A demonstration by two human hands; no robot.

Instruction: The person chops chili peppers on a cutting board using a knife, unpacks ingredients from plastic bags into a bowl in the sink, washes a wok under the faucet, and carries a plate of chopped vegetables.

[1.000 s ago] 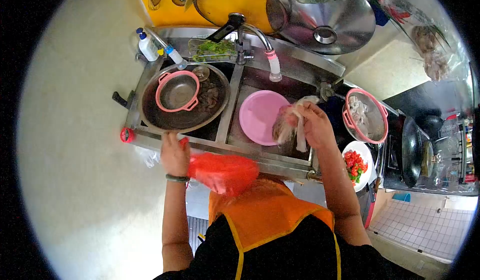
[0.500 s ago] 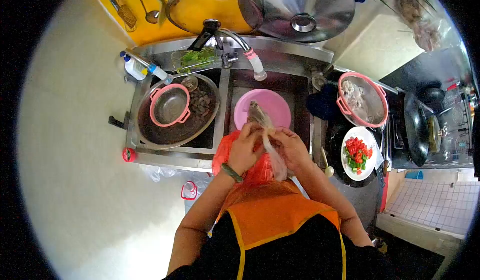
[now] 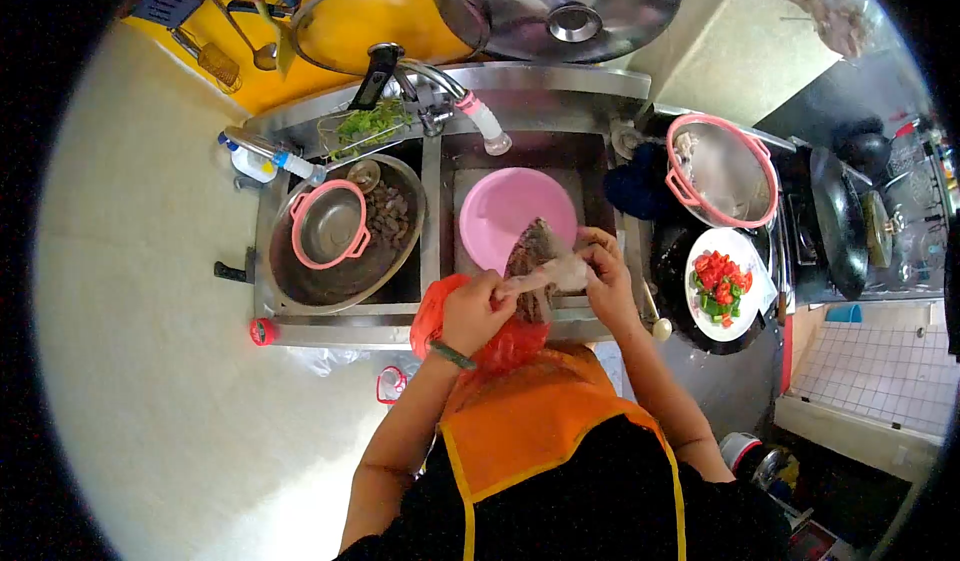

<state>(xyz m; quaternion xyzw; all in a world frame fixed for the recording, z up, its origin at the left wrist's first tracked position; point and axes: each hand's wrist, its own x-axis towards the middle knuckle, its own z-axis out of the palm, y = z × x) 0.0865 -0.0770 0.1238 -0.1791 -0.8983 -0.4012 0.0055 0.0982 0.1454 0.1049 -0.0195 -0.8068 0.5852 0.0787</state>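
My left hand (image 3: 478, 311) pinches one side of a clear plastic bag (image 3: 566, 274), and my right hand (image 3: 608, 283) grips its opposite side. A dark, mottled brown content (image 3: 533, 245) shows inside the bag; its kind I cannot make out. Both hands are at the sink's front edge, with the bag partly over a pink basin (image 3: 505, 201). A red plastic bag (image 3: 515, 346) hangs beneath and beside my left hand, against the orange apron (image 3: 520, 431).
Left of the basin, a large metal bowl (image 3: 300, 289) holds a pink-rimmed strainer (image 3: 329, 186) and dark pieces. The faucet (image 3: 490, 131) rises behind. At right are another pink-rimmed strainer (image 3: 770, 176), a plate (image 3: 738, 329) of chopped red and green peppers, and a wok (image 3: 835, 236).
My hands have moved apart, stretching the clear bag between them. More of its dark content shows. The camera view has shifted slightly.
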